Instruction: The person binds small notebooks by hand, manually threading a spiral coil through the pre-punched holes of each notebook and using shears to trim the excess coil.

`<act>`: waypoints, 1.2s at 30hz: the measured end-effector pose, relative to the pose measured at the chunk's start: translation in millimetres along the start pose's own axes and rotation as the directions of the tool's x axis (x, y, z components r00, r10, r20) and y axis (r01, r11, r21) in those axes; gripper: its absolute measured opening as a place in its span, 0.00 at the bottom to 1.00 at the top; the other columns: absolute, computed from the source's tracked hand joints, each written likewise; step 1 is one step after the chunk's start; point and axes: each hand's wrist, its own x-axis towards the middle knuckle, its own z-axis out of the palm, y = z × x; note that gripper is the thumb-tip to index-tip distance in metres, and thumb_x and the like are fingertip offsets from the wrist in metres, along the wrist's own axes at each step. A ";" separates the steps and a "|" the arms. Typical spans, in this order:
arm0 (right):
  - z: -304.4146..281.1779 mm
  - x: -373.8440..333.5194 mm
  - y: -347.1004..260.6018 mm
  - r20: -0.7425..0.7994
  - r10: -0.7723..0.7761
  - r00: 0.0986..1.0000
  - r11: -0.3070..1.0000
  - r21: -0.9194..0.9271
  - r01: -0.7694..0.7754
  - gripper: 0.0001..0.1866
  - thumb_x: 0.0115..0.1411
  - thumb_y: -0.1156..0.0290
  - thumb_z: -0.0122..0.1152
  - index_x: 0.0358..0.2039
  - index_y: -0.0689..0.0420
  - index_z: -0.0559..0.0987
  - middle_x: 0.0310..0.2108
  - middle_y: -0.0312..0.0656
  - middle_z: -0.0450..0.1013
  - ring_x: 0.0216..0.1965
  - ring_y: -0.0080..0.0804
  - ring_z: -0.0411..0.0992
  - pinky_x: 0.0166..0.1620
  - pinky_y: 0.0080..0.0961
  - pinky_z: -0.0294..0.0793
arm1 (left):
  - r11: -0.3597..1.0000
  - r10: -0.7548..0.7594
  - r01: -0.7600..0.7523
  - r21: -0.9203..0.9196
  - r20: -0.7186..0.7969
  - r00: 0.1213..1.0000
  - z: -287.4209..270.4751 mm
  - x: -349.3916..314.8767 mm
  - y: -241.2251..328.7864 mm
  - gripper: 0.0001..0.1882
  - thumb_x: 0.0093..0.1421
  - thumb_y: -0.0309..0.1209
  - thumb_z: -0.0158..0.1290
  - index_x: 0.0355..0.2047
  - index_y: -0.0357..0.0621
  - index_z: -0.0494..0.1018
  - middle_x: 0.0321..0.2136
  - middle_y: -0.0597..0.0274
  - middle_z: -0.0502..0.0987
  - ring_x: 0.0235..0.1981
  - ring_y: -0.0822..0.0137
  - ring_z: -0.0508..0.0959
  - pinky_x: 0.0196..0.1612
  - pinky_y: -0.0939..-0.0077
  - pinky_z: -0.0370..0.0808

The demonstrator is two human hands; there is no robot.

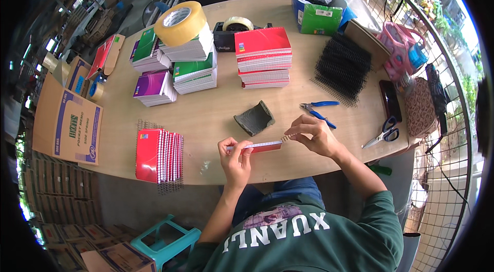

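Observation:
Pinched in my left hand (236,164) is a small red notebook (267,146), held edge-up over the table's near edge. My right hand (313,134) has its thumb and fingers closed on a wire spiral (286,138) at the notebook's right end. Just beyond lies a dark grey curved block (254,118). Blue-handled cutting pliers (321,111) rest past my right hand. To the left, a row of red notebooks (158,156) lies with wire spirals sticking out at both ends.
Stacks of red (263,56), green (195,74) and purple notebooks (153,87) stand farther back, with a tape roll (180,22) on top. Black spirals (342,69), scissors (383,133) and a phone (390,100) lie right. A cardboard box (67,123) stands left, a teal stool (164,241) below.

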 end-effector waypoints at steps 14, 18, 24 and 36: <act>-9.7 7.7 -6.6 0.326 -0.080 0.942 0.989 -0.094 0.117 0.09 0.58 0.75 0.67 0.40 0.59 0.80 0.32 0.45 0.76 0.32 0.44 0.77 0.33 0.36 0.75 | 0.998 0.026 -0.026 0.060 -0.012 1.000 -1.4 2.3 5.4 0.08 0.59 0.31 0.63 0.37 0.43 0.80 0.33 0.58 0.67 0.37 0.61 0.69 0.35 0.68 0.68; -4.7 3.8 -8.8 0.214 -0.004 0.977 0.996 -0.086 0.023 0.12 0.58 0.73 0.66 0.42 0.57 0.77 0.33 0.45 0.76 0.31 0.46 0.76 0.31 0.38 0.74 | 0.999 0.027 -0.026 0.036 -0.017 0.999 -1.8 2.3 5.9 0.08 0.59 0.31 0.63 0.37 0.43 0.80 0.34 0.58 0.67 0.37 0.60 0.69 0.36 0.68 0.68; 9.4 6.3 -18.0 0.196 -0.090 0.976 0.957 -0.254 0.139 0.10 0.58 0.71 0.66 0.39 0.56 0.76 0.37 0.41 0.74 0.31 0.44 0.77 0.31 0.37 0.76 | 0.997 0.033 -0.033 0.065 -0.007 0.999 -1.6 0.5 3.1 0.08 0.60 0.31 0.63 0.37 0.43 0.80 0.37 0.57 0.65 0.37 0.61 0.70 0.36 0.68 0.70; 19.1 8.0 -21.2 0.095 0.002 0.995 0.983 -0.183 0.015 0.11 0.53 0.69 0.69 0.36 0.56 0.79 0.37 0.38 0.74 0.38 0.41 0.74 0.39 0.37 0.76 | 0.999 -0.007 0.007 0.031 -0.011 1.000 0.0 -1.8 5.8 0.08 0.61 0.33 0.63 0.36 0.43 0.80 0.41 0.55 0.65 0.41 0.60 0.70 0.42 0.67 0.70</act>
